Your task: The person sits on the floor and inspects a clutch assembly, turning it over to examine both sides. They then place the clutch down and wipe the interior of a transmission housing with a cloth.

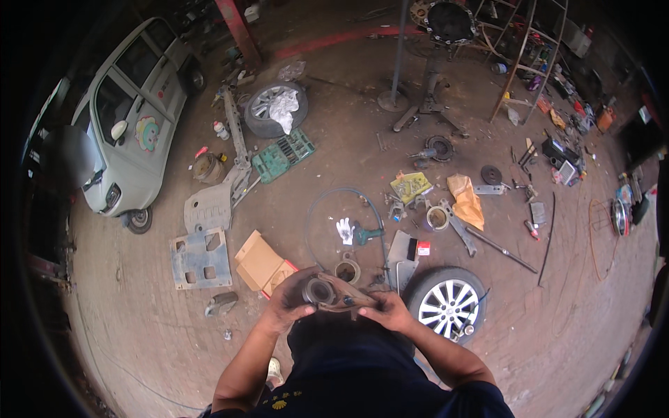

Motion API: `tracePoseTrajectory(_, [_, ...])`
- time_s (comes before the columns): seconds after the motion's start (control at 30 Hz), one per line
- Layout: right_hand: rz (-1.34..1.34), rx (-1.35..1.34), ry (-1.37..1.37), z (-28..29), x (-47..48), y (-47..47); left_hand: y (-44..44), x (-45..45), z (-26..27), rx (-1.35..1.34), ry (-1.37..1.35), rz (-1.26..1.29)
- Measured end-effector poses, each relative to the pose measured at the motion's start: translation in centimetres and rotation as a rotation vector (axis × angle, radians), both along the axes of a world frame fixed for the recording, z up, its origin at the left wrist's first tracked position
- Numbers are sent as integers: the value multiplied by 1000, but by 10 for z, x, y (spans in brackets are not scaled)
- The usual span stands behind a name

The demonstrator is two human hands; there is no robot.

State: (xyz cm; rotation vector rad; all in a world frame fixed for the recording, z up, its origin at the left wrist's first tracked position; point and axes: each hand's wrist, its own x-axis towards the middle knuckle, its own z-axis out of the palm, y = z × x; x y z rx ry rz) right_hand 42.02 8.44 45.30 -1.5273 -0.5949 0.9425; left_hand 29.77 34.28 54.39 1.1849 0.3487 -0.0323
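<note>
A clutch release fork (349,292) with a round release bearing (318,290) at its left end is held in front of my body. My left hand (290,299) grips the bearing end, its thumb along the lower edge. At the narrow end, my right hand (388,311) pinches the fork with its thumb in front. On the floor just beyond lies an open cardboard box (260,261), partly behind my left hand. A metal can (347,270) stands past the fork. Farther off are a white glove (345,231) and a green power tool (368,235).
An alloy wheel with tire (448,303) lies close at right. Metal plates (200,259), a green tool case (285,155) and another wheel (274,107) lie ahead left. A gearbox housing (450,22) sits on a stand. A van (141,112) is parked left; a ladder (530,57) stands right.
</note>
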Motion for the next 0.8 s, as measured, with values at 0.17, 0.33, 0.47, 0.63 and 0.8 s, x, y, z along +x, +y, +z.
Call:
tracePoseTrajectory(0.17, [-129,-6,37,-22,1,-8,14,46,-9,75,16,-167])
tracePoseTrajectory(0.33, [-62,-143,-6,-1,39,15,51,94,-13,134,3,-390])
tracePoseTrajectory(0.47, [71,-285,-121,3,85,57,104,132,-38,209,-2,-605])
tracePoseTrajectory(0.63, [22,-294,-51,-6,139,130,179,189,-43,409,-41,-649])
tracePoseTrajectory(0.8, [-80,-199,-213,16,197,206,262,249,-16,523,15,-689])
